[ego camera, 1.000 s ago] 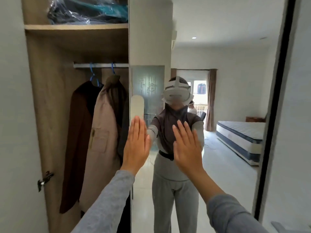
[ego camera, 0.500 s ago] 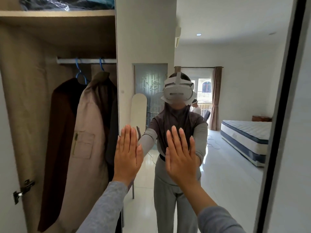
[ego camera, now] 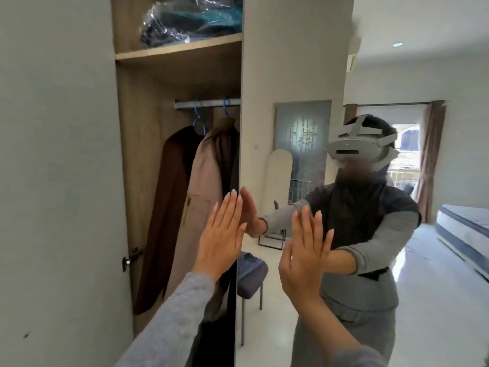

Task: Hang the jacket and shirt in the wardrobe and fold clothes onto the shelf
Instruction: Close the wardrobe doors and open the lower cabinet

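Centre frame, the left hand and right hand press flat, fingers straight, against the mirrored door. To the left, in the open wardrobe, a brown garment and a beige jacket hang from the rail. At the top, a plastic-wrapped bundle lies on the shelf.

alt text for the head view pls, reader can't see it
A person's left grip and right grip, flat open hands, press the mirrored wardrobe door. Left of it, a brown garment and a beige jacket hang on blue hangers from the rail.
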`<control>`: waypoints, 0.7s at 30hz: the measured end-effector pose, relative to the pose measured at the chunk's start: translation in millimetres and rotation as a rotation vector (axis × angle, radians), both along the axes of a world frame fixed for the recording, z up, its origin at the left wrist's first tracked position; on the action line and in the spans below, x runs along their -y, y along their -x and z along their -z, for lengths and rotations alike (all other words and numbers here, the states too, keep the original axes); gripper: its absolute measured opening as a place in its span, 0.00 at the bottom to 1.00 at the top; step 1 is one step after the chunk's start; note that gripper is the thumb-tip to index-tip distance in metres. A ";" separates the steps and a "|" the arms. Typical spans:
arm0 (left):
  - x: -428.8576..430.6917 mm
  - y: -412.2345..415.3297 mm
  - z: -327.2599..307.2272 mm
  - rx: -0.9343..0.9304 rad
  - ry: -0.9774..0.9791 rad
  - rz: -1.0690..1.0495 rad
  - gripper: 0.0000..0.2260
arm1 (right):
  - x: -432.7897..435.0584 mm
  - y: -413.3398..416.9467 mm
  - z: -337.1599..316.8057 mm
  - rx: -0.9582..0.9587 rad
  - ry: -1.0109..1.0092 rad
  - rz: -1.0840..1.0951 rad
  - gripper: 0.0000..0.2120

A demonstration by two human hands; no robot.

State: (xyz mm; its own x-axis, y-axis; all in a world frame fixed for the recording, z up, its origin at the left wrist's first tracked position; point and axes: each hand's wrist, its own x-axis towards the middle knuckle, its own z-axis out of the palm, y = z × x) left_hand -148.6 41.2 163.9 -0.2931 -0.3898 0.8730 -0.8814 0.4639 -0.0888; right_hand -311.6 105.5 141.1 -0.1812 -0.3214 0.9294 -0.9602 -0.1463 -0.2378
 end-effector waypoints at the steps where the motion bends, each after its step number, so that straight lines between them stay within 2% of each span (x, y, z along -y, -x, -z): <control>1: -7.6 -19.4 -1.8 -0.026 -0.013 -0.046 0.24 | 0.5 -11.2 1.3 0.009 -0.009 -0.092 0.27; 5: -41.2 -100.7 -17.0 -0.066 0.022 -0.199 0.24 | 11.2 -66.1 -5.1 0.085 -0.100 -0.457 0.26; 9: -82.3 -185.5 -37.6 -0.152 0.088 -0.345 0.24 | 7.9 -142.6 -36.5 0.046 -0.090 -0.659 0.28; 15: -137.6 -314.7 -62.0 -0.153 0.176 -0.489 0.25 | -24.4 -272.8 -76.7 -0.011 -0.113 -0.825 0.26; 21: -163.6 -403.1 -69.3 -0.219 0.208 -0.449 0.26 | -51.7 -389.5 -107.6 -0.036 -0.097 -0.917 0.25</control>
State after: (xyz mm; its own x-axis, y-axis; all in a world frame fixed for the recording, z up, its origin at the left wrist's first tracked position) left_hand 254.5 204.8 233.2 0.0601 -0.2478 0.9670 -0.9972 0.0293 0.0695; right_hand 78.0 157.2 248.6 0.2114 -0.4017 0.8910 -0.4854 -0.8344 -0.2610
